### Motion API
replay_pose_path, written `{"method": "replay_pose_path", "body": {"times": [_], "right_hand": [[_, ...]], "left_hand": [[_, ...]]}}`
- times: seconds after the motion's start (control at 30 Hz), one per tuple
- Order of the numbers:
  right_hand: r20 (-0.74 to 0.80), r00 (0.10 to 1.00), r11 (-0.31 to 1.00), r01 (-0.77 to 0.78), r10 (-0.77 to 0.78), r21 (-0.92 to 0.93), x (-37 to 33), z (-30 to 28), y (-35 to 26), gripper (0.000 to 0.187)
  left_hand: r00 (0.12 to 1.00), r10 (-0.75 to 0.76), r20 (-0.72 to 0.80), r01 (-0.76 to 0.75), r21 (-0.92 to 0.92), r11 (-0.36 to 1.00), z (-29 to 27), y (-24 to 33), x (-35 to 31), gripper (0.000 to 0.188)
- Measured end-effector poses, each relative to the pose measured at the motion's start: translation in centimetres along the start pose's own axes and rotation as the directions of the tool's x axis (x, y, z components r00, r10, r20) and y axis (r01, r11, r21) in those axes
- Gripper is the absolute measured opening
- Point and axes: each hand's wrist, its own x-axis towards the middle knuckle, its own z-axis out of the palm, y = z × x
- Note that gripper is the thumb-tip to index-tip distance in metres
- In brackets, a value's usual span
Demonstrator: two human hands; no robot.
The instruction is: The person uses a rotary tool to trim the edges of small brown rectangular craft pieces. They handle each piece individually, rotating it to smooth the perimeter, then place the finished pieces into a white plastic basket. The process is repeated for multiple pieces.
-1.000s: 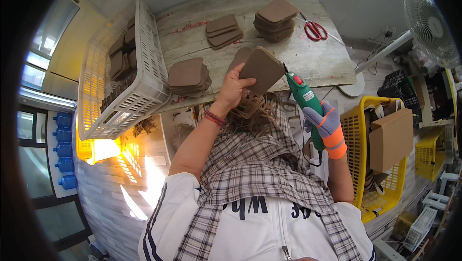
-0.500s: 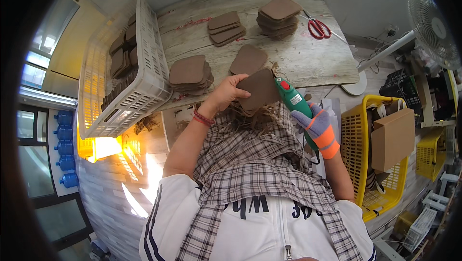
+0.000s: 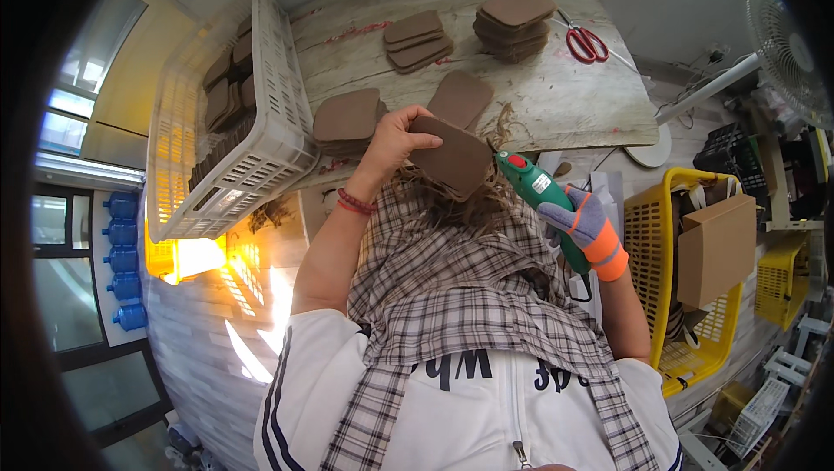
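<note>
My bare left hand [image 3: 395, 148] pinches one edge of a flat brown pad [image 3: 456, 161] with rounded corners, thumb on top, and holds it tilted over my lap. A green corded power tool [image 3: 530, 182] with a red button is gripped in my right hand [image 3: 586, 226], which wears a grey and orange glove. The tool's tip is at the pad's right edge; whether it touches cannot be told. Thin brown trimmings [image 3: 473, 210] lie beneath the pad on my checked apron. Just beyond the held pad, another brown pad [image 3: 462, 97] rests on the table.
On the worn wooden table [image 3: 591, 115] are stacks of brown pads [image 3: 519, 9] and red-handled scissors [image 3: 588, 43]. A white crate [image 3: 278, 106] holding pads stands at the left. To my right are a yellow basket [image 3: 647, 254] with a cardboard box [image 3: 717, 249] and a fan [image 3: 786, 49].
The held pad has turned and moved slightly left and down. The power tool's tip has dropped from the pad's upper right corner to lower on its right edge.
</note>
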Motion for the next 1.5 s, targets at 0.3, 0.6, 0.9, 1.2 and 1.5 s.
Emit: {"method": "replay_pose_path", "body": {"times": [0.3, 0.6, 0.9, 1.2, 1.5], "right_hand": [[0.009, 1.000, 0.990, 0.009, -0.008, -0.137, 0.2, 0.3, 0.6, 0.034], [0.025, 1.000, 0.989, 0.022, -0.019, -0.145, 0.7, 1.4, 0.7, 0.035], [0.059, 0.992, 0.971, 0.120, -0.110, -0.205, 2.1, 3.1, -0.3, 0.037], [-0.039, 0.999, 0.999, 0.025, -0.024, 0.028, 1.7, 1.6, 1.2, 0.036], [-0.159, 0.987, 0.998, -0.003, 0.012, 0.055, 1.7, 0.1, 3.8, 0.039]], "left_hand": [[0.999, -0.039, 0.017, 0.039, 0.003, 0.999, 1.0, 0.4, -0.5, 0.017], [0.981, -0.105, 0.164, 0.090, 0.099, 0.991, 2.3, 0.3, -0.9, 0.017], [0.974, -0.093, 0.206, 0.052, 0.196, 0.979, 1.6, 0.4, -1.8, 0.031], [0.779, 0.296, -0.553, -0.003, 0.468, 0.884, -12.9, 0.5, 0.7, 0.036], [0.816, 0.574, -0.064, -0.013, 0.992, 0.129, 1.3, -1.8, 3.3, 0.050]]}}
